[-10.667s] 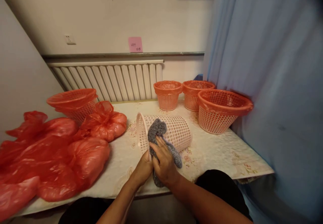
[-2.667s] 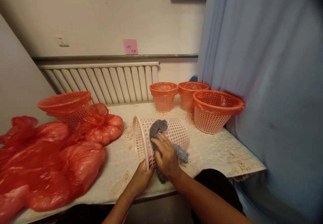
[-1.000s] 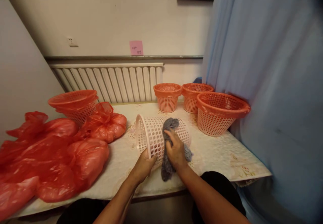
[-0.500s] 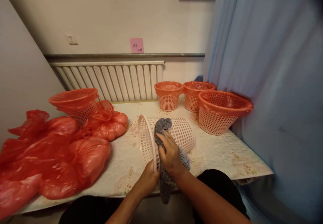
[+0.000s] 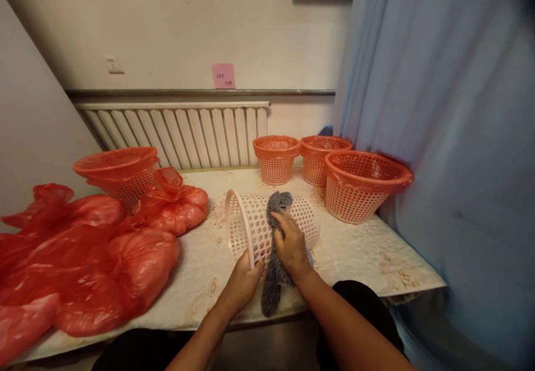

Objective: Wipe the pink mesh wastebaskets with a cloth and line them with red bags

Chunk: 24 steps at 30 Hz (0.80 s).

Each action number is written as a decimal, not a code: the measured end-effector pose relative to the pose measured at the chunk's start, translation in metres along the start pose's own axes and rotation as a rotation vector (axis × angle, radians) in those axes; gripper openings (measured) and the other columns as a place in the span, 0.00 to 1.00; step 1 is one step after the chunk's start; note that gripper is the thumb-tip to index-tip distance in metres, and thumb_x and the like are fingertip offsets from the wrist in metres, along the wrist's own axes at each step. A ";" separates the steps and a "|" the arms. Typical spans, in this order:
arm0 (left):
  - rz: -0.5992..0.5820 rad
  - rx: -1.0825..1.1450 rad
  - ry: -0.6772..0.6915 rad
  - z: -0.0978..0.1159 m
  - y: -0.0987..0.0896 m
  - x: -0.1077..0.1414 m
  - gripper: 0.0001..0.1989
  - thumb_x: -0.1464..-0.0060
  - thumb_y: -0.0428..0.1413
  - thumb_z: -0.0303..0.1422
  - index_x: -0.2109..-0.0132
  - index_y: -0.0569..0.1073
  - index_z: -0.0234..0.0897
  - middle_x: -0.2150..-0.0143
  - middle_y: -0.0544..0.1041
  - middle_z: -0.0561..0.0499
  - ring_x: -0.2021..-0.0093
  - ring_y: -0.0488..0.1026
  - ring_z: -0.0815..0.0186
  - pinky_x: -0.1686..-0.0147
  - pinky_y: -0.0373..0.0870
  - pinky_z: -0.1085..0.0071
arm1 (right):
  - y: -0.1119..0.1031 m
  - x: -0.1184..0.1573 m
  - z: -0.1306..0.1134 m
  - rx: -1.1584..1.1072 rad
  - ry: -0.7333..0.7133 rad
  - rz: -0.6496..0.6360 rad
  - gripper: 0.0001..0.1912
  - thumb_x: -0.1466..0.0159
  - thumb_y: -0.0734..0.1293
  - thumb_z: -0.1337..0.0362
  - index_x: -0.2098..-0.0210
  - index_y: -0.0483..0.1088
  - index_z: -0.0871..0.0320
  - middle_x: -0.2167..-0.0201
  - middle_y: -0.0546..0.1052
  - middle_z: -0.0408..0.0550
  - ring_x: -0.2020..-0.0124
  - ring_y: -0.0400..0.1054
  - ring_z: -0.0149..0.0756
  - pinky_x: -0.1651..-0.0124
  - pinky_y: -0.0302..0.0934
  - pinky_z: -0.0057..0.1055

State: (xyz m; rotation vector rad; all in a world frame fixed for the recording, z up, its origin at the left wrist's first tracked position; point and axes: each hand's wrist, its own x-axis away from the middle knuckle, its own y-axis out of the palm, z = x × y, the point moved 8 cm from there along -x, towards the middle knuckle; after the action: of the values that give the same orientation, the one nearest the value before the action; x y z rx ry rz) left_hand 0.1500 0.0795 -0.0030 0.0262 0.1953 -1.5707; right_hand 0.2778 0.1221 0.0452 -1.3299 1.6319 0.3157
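Note:
A pale pink perforated plastic basket [image 5: 257, 209] lies on its side on the table, its wide rim facing left. My left hand [image 5: 243, 282] grips the near lower part of that rim, thumb over the outer side. A fuzzy grey cloth [image 5: 273, 282] drapes over the basket's middle, and its lower end hangs toward the table's front edge. My right hand [image 5: 290, 243] is pressed on the cloth against the basket wall, fingers curved over it. What the palm covers is hidden.
Full red plastic bags [image 5: 121, 271] are heaped at the left, beside a red-lined basket [image 5: 121, 173]. Three more lined baskets [image 5: 355, 198] stand at the back right, near a blue curtain [image 5: 451, 137]. A radiator [image 5: 175, 137] is behind the patterned tablecloth [image 5: 376, 259].
My right hand has slid the cloth a little to the right along the basket, away from the rim. My left hand still grips the rim. The view has shifted slightly.

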 end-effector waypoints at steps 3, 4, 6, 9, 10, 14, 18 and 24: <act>-0.006 -0.040 -0.022 -0.008 -0.002 0.002 0.20 0.47 0.53 0.31 0.47 0.72 0.33 0.50 0.78 0.45 0.49 0.72 0.55 0.42 0.62 0.57 | -0.015 -0.009 0.041 0.050 0.149 0.062 0.24 0.41 0.57 0.73 0.47 0.69 0.58 0.48 0.73 0.53 0.45 0.65 0.40 0.40 0.58 0.43; -0.014 -0.044 -0.015 -0.010 -0.002 0.002 0.20 0.47 0.53 0.31 0.46 0.71 0.32 0.49 0.77 0.45 0.48 0.72 0.55 0.41 0.61 0.57 | -0.020 -0.012 0.056 0.075 0.210 0.086 0.24 0.41 0.57 0.72 0.47 0.69 0.59 0.49 0.74 0.53 0.46 0.67 0.40 0.41 0.59 0.42; -0.029 -0.046 0.003 -0.015 -0.003 0.002 0.20 0.46 0.53 0.31 0.46 0.71 0.32 0.48 0.77 0.44 0.48 0.72 0.56 0.40 0.60 0.57 | -0.032 -0.013 0.084 0.130 0.346 0.148 0.23 0.42 0.57 0.71 0.49 0.71 0.60 0.51 0.76 0.54 0.49 0.69 0.42 0.44 0.61 0.40; -0.037 -0.034 0.006 -0.021 -0.003 0.002 0.19 0.46 0.53 0.31 0.47 0.72 0.32 0.47 0.77 0.44 0.47 0.72 0.56 0.41 0.60 0.57 | -0.046 -0.009 0.112 0.183 0.498 0.244 0.24 0.42 0.57 0.69 0.49 0.71 0.62 0.51 0.76 0.57 0.51 0.70 0.44 0.44 0.60 0.41; -0.039 -0.026 0.004 -0.022 -0.003 0.002 0.19 0.46 0.53 0.31 0.47 0.72 0.32 0.47 0.77 0.44 0.46 0.71 0.56 0.41 0.60 0.57 | -0.048 -0.007 0.117 0.188 0.523 0.270 0.24 0.42 0.57 0.68 0.49 0.71 0.63 0.51 0.76 0.58 0.50 0.70 0.45 0.44 0.59 0.42; -0.066 0.001 0.011 -0.021 -0.002 0.001 0.19 0.46 0.53 0.31 0.47 0.72 0.31 0.46 0.76 0.44 0.44 0.70 0.56 0.40 0.59 0.58 | -0.050 0.000 0.126 0.179 0.580 0.351 0.24 0.42 0.56 0.67 0.48 0.70 0.64 0.51 0.75 0.60 0.50 0.70 0.47 0.44 0.59 0.43; -0.061 0.004 -0.006 -0.016 -0.006 -0.001 0.19 0.48 0.55 0.32 0.49 0.73 0.31 0.49 0.78 0.44 0.45 0.71 0.55 0.40 0.60 0.58 | -0.044 0.008 0.120 0.147 0.602 0.397 0.24 0.41 0.56 0.67 0.48 0.70 0.64 0.51 0.75 0.59 0.50 0.69 0.46 0.45 0.60 0.43; -0.076 0.003 -0.031 -0.005 -0.004 -0.007 0.19 0.48 0.54 0.32 0.49 0.74 0.34 0.53 0.80 0.46 0.50 0.73 0.55 0.43 0.63 0.56 | -0.011 0.017 0.056 0.012 0.336 0.244 0.25 0.40 0.56 0.71 0.45 0.67 0.61 0.45 0.71 0.56 0.41 0.62 0.42 0.39 0.55 0.46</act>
State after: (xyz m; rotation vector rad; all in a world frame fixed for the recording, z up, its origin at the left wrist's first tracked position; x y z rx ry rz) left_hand 0.1453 0.0874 -0.0062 -0.0034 0.1709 -1.6458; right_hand 0.3169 0.1470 0.0075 -1.2225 2.0822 0.2344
